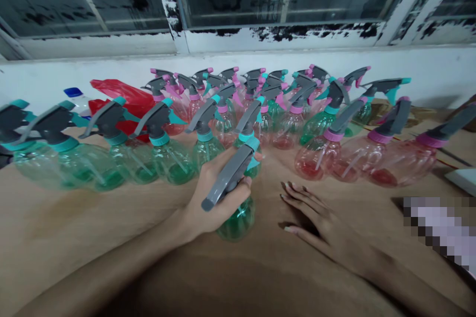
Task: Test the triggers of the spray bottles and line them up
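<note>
The left hand (219, 198) grips a clear green plastic spray bottle with a grey-and-teal trigger head (238, 218), the landmark here. Right of that bottle, the right hand (316, 223) lies spread wide and empty on the brown tabletop (275, 267). Behind it stand rows of green and pink transparent spray bottles (174, 158).

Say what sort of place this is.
Probably a workshop or packing room: a long row of spray bottles stands on a wooden table, beneath windows with patchy, peeling frames.
</note>
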Action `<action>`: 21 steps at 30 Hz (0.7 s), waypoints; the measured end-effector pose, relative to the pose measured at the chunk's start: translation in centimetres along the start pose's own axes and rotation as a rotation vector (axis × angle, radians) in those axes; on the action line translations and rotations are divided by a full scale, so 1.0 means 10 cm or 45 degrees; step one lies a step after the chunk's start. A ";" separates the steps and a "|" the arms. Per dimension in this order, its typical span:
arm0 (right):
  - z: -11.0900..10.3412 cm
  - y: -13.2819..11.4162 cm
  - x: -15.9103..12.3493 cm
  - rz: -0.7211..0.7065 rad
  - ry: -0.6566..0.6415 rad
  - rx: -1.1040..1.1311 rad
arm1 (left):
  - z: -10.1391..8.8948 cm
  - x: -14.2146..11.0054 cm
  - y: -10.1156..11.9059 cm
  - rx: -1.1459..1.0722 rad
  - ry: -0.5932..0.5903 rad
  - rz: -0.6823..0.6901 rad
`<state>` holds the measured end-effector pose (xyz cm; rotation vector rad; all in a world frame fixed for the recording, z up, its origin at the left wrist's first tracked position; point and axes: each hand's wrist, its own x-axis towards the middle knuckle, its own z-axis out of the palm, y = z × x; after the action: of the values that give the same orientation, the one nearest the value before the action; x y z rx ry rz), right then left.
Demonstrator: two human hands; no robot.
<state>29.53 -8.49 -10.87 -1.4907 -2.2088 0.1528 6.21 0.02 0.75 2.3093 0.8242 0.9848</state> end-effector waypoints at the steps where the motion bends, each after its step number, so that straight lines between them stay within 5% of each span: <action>1: 0.00 0.00 0.00 0.007 0.001 -0.003 | 0.00 0.00 0.00 -0.001 -0.004 0.006; 21: 0.02 0.02 0.01 -0.003 -0.003 -0.009 | -0.09 0.00 0.01 -0.090 -0.064 0.110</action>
<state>29.55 -8.33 -11.09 -1.4926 -2.2148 0.1465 5.58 0.17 1.32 2.3160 0.6641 0.9718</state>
